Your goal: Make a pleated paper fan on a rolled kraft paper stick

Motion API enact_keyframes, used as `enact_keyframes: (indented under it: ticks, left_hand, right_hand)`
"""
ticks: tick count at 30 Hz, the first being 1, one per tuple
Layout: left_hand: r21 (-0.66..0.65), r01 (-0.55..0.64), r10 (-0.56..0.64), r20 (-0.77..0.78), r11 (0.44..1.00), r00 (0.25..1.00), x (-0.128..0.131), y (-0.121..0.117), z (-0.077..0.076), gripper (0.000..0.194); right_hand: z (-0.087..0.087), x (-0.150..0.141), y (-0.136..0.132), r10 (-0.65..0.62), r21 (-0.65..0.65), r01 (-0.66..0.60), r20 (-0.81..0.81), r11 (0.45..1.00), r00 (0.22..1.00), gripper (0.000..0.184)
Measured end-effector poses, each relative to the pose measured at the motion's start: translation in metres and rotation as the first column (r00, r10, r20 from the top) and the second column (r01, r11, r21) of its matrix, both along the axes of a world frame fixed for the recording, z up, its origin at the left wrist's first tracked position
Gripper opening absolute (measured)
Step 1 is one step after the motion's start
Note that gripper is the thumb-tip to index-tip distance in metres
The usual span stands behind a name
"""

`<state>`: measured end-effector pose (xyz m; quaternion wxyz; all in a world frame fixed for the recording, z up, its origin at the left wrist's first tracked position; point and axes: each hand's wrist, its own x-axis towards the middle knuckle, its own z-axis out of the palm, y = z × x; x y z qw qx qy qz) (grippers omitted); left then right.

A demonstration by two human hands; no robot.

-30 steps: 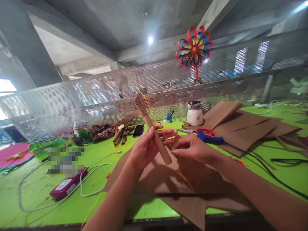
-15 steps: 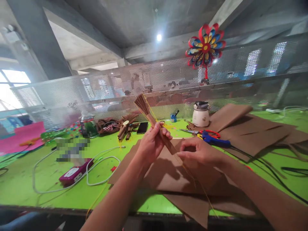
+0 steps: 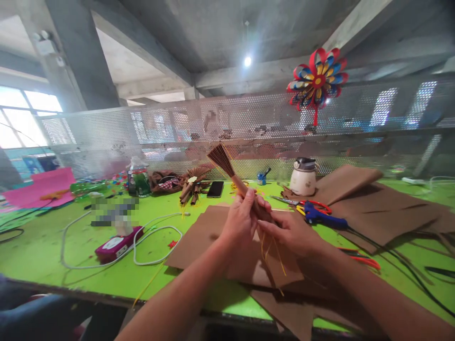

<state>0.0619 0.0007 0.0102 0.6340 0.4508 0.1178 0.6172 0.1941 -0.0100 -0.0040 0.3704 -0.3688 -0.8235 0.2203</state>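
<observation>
A pleated brown paper fan (image 3: 223, 160) slants up from my hands, its folds spread at the top and gathered into a narrow handle. My left hand (image 3: 242, 215) is closed around that handle, thumb along its front. Close beside it, my right hand (image 3: 291, 233) pinches the handle's lower end, which is mostly hidden by the fingers. Loose yellow string (image 3: 280, 261) dangles below the right fingers. Under both hands lie large sheets of brown paper (image 3: 202, 232).
Left are a purple power strip (image 3: 115, 247) with a white cable and a green bottle (image 3: 140, 182). Farther back lie paper bundles (image 3: 190, 189) and a phone (image 3: 215, 189). Right are scissors (image 3: 284, 200), a blue glue gun (image 3: 323, 218), a cream jug (image 3: 303, 180) and more brown paper (image 3: 384, 208).
My right hand has moved in closer to my left, onto the handle's lower end. The string, earlier trailing down to the right, now hangs in loops below it. The view has shifted slightly.
</observation>
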Motion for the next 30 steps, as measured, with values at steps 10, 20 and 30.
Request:
enact_keyframes:
  ticks: [10,20,30]
  left_hand:
    - [-0.136,0.031,-0.05,-0.142,0.99,0.989,-0.008,0.002,0.003,0.034]
    - [0.365,-0.395,0.537,-0.532,0.843,0.655,-0.067,-0.03,0.028,0.015]
    - [0.643,0.339,0.637,-0.757,0.686,0.145,-0.06,-0.009,0.008,0.032]
  right_hand:
    - [-0.01,0.01,0.015,0.132,-0.302,-0.182,-0.178,0.936,0.975,0.044]
    - [0.025,0.056,0.01,0.201,-0.52,-0.134,0.074,0.844,0.977,0.044]
    - [0.032,0.06,0.011,0.418,-0.625,-0.109,0.373,0.773,0.828,0.049]
